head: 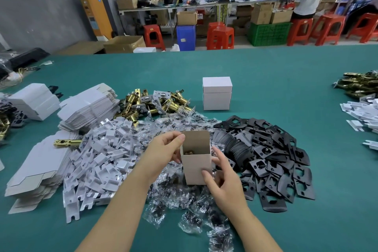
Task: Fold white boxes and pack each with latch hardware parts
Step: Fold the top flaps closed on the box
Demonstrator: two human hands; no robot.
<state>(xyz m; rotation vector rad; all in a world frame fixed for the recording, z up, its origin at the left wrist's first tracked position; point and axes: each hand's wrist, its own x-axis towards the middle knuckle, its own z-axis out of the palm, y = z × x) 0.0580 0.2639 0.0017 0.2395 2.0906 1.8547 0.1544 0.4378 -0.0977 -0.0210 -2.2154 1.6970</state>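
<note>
I see the green counter (266, 80) filling most of the view, loaded with part piles. Left side: stacks of flat white box blanks (90, 106), more of them at the near left edge. Centre-left: big heap of white plastic brackets (102, 159). Right of centre: pile of black strike plates (274, 159). Between those two, a spread of clear screw bags (184, 206) running toward me. Behind the bags: heap of brass latch bolts (155, 102). One loose brass latch (67, 142) lies on the blanks at left. Two closed white boxes (217, 93) stacked upright behind, well apart from the piles. Far right edge: another brass heap and more white parts, partly cut off.

The open box (196, 159) is upright at centre, above the screw bags, top flap standing up at the back. Brown inside, something brass visible low inside; can't resolve what it is.

My left hand (163, 149) grips the box's upper left edge, thumb at the rim beside the raised flap, fingers wrapped behind the left wall. My right hand (223, 178) is on the lower right: thumb pressed on the front face, fingers spread loosely around the right side. Whether those fingers actually touch the side wall, I can't tell. Both forearms bare, coming in from the bottom of the view.
</note>
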